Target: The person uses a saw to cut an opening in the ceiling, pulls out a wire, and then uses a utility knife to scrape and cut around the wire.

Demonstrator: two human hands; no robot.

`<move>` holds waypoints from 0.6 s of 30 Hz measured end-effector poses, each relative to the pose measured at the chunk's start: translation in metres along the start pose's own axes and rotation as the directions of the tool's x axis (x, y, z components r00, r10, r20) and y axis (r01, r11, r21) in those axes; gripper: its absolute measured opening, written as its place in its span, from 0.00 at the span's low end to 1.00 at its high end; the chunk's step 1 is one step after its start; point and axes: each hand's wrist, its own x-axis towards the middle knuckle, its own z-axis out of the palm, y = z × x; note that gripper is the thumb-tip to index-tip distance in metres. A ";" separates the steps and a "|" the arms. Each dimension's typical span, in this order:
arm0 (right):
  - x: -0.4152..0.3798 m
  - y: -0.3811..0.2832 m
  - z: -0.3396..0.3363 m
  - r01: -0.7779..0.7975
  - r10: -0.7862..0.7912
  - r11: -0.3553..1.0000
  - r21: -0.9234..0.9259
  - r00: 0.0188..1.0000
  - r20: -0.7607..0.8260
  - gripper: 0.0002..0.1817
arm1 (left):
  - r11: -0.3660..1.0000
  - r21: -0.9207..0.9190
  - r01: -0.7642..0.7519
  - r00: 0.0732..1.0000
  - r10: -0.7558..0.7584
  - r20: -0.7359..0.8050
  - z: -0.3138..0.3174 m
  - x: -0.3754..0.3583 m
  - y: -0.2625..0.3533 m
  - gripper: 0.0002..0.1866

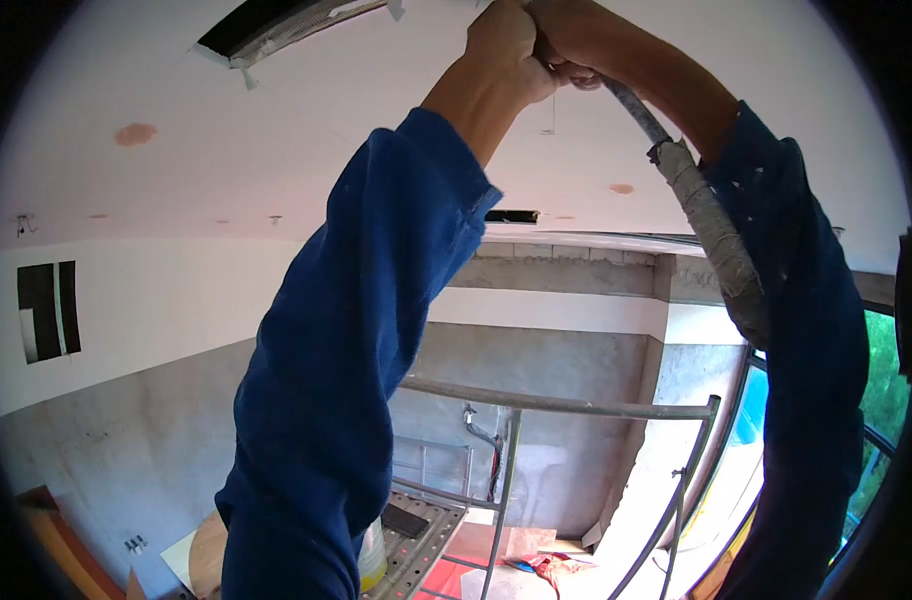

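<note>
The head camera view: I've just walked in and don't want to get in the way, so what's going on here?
A person in blue sleeves has both hands raised together near the ceiling, the left hand against the right hand. A metal rod with a thick grey wrapping slants down from them beside the right arm; how each hand grips it is unclear. Below stand a metal frame and a perforated platform.
</note>
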 end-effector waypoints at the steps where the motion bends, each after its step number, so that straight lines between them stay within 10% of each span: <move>1: 0.005 0.000 0.000 0.109 -0.106 0.949 -0.297 0.994 0.025 0.12 | 0.997 -0.076 -0.010 1.000 0.008 -0.028 -0.008 0.005 0.000 0.20; 4: 0.027 0.017 0.017 0.277 -0.426 0.531 -0.801 0.904 0.030 0.09 | 0.995 -0.001 -0.101 0.958 0.097 -0.270 0.040 -0.019 0.004 0.17; 6: 0.032 0.031 0.032 0.274 -0.601 0.263 -0.925 0.797 0.065 0.10 | 0.986 -0.159 -0.050 0.987 0.025 -0.156 0.013 -0.012 0.003 0.14; 8: 0.038 0.038 0.056 0.144 -0.654 0.244 -0.959 0.754 -0.053 0.09 | 0.977 -0.212 0.010 1.000 -0.016 -0.026 -0.003 -0.011 0.004 0.13; 10: 0.047 0.038 0.078 -0.023 -0.519 0.662 -0.749 0.708 -0.480 0.08 | 0.984 -0.163 0.068 0.993 -0.050 0.107 -0.003 -0.018 0.005 0.12; 14: 0.031 0.030 0.016 0.400 -0.553 0.193 -0.896 0.799 0.237 0.07 | 0.988 -0.150 -0.031 0.998 0.022 -0.061 0.002 -0.006 0.003 0.12; 15: 0.029 0.030 0.009 0.400 -0.546 0.364 -0.841 0.823 0.156 0.08 | 0.991 -0.096 -0.088 0.972 0.065 -0.226 0.027 -0.008 0.002 0.12; 18: 0.016 0.012 0.008 0.337 -0.454 0.615 -0.713 0.891 0.029 0.09 | 0.999 -0.039 -0.010 0.998 0.012 0.056 0.013 -0.005 0.008 0.12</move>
